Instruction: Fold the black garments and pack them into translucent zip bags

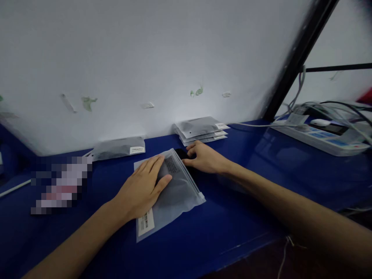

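Zip bag (180,195): flat on the blue worktop (247,190), its slider (201,195) at the near end of the zip edge.
Left hand (147,186): spread over the bag, pressing rather than gripping.
Right hand (207,157): fingers and thumb apparently pinching a black item (182,154) beside that edge.
Bags near the wall (145,58): one stack (197,128), one single bag (119,147); they look finished to me.
Black item: at least partly outside, so this bag seems unfinished; whether it's sealed, I can't tell.
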A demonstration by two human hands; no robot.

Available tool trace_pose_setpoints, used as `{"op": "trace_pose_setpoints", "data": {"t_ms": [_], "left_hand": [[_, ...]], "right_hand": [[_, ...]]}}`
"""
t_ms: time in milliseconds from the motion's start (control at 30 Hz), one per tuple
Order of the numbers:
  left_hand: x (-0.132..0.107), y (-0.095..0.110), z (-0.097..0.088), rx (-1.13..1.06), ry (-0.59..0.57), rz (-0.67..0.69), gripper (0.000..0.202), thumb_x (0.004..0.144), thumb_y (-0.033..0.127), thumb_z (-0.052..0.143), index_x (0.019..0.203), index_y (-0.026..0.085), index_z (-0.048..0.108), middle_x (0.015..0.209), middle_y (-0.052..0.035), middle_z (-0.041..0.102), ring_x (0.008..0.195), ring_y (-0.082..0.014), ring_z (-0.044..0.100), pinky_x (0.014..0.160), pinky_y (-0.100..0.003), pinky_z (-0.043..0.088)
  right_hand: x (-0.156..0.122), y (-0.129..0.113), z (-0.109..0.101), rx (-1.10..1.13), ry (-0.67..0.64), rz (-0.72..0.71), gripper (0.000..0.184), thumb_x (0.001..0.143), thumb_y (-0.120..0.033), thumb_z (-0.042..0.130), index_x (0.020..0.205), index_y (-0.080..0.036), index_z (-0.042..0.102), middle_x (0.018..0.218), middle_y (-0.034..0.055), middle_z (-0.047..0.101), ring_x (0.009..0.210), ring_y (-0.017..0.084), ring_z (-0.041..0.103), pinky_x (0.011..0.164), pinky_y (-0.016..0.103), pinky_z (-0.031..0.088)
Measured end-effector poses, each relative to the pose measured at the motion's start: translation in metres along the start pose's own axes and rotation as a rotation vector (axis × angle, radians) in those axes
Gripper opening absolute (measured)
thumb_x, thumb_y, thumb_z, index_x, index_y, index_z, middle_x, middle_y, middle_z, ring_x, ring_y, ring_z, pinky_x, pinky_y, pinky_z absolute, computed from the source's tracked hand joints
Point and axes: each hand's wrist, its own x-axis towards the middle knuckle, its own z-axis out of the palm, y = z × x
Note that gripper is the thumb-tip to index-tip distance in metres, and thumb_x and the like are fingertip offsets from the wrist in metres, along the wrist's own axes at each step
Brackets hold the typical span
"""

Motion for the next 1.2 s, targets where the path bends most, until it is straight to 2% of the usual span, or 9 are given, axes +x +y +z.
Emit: {"op": "trace_pose_setpoints", "data": {"t_ms": [133, 233, 400, 500, 700, 867, 967, 1067, 1200], "left_hand": [[-0.006, -0.013, 0.000, 0.076, -0.066, -0.079, 0.071, 0.098, 0.060, 0.024, 0.153, 0.015, 0.025, 0.157, -0.0128, 0.032, 0.144, -0.0326, 0.030, 0.113, -0.052, 0.033], [-0.012, -0.028, -0.004, 0.105, -0.065, -0.048, 0.068, 0.097, 0.057, 0.031, 0.153, 0.019, 0.028, 0.157, -0.0095, 0.033, 0.143, -0.0321, 0.031, 0.114, -0.052, 0.032], [-0.015, -0.038, -0.014, 0.089, -0.054, 0.121, 0.051, 0.095, 0.026, 0.038, 0.145, 0.026, 0.044, 0.151, -0.0001, 0.045, 0.143, -0.0257, 0.032, 0.115, -0.048, 0.031], [-0.014, -0.031, -0.017, 0.038, -0.071, 0.155, 0.053, 0.088, 0.015, 0.040, 0.138, 0.026, 0.051, 0.143, -0.0003, 0.054, 0.135, -0.0223, 0.045, 0.112, -0.044, 0.036], [-0.013, -0.025, -0.016, -0.017, 0.034, 0.056, 0.036, 0.095, 0.033, 0.041, 0.122, 0.020, 0.061, 0.121, -0.0067, 0.066, 0.114, -0.0260, 0.059, 0.098, -0.045, 0.047], [-0.013, -0.025, -0.017, 0.018, 0.164, 0.120, 0.023, 0.095, 0.031, 0.044, 0.101, 0.019, 0.063, 0.103, -0.0063, 0.066, 0.101, -0.0248, 0.061, 0.090, -0.042, 0.049], [-0.014, -0.016, -0.019, 0.030, 0.220, 0.211, 0.023, 0.095, 0.031, 0.046, 0.105, 0.018, 0.062, 0.108, -0.0068, 0.065, 0.106, -0.0243, 0.058, 0.093, -0.042, 0.047], [-0.016, -0.006, -0.019, 0.036, 0.190, 0.322, 0.028, 0.096, 0.032, 0.048, 0.116, 0.019, 0.064, 0.120, -0.0061, 0.065, 0.116, -0.0242, 0.053, 0.102, -0.043, 0.041], [-0.016, -0.001, -0.016, 0.051, 0.089, 0.381, 0.028, 0.097, 0.032, 0.048, 0.108, 0.019, 0.071, 0.110, -0.0058, 0.070, 0.107, -0.0235, 0.058, 0.096, -0.042, 0.044]], "right_hand": [[0.007, 0.026, -0.012, -0.237, 0.112, 0.061, 0.021, 0.080, -0.036, 0.068, 0.068, -0.020, 0.064, 0.102, 0.0121, 0.067, 0.104, 0.028, 0.060, 0.089, 0.039, 0.048], [0.007, 0.036, -0.018, -0.414, 0.170, 0.079, 0.017, 0.081, -0.035, 0.066, 0.085, -0.019, 0.068, 0.107, 0.0142, 0.065, 0.108, 0.032, 0.057, 0.090, 0.043, 0.047], [0.002, 0.026, -0.014, -0.489, 0.248, 0.020, 0.033, 0.088, -0.032, 0.058, 0.114, -0.014, 0.063, 0.111, 0.0164, 0.063, 0.105, 0.031, 0.058, 0.089, 0.043, 0.047], [-0.001, 0.012, -0.008, -0.380, 0.107, -0.071, 0.037, 0.098, -0.036, 0.041, 0.113, -0.015, 0.066, 0.104, 0.0149, 0.066, 0.093, 0.027, 0.064, 0.083, 0.040, 0.048], [-0.012, -0.014, -0.007, -0.169, -0.079, -0.297, 0.039, 0.100, -0.040, 0.037, 0.095, -0.017, 0.069, 0.099, 0.0100, 0.065, 0.086, 0.020, 0.063, 0.080, 0.033, 0.047], [-0.019, -0.028, -0.005, -0.174, -0.075, -0.310, 0.041, 0.091, -0.053, 0.051, 0.077, -0.017, 0.063, 0.091, 0.0069, 0.063, 0.075, 0.017, 0.059, 0.071, 0.032, 0.043], [-0.021, -0.030, -0.003, -0.227, -0.047, -0.313, 0.041, 0.083, -0.058, 0.060, 0.074, -0.018, 0.061, 0.088, 0.0058, 0.063, 0.074, 0.017, 0.057, 0.072, 0.033, 0.043], [-0.023, -0.031, -0.001, -0.285, -0.035, -0.328, 0.039, 0.080, -0.056, 0.062, 0.075, -0.018, 0.062, 0.090, 0.0062, 0.063, 0.080, 0.020, 0.058, 0.080, 0.037, 0.044], [-0.026, -0.034, 0.002, -0.374, -0.019, -0.319, 0.037, 0.079, -0.054, 0.061, 0.078, -0.017, 0.064, 0.091, 0.0085, 0.064, 0.087, 0.023, 0.060, 0.086, 0.039, 0.044]]}}
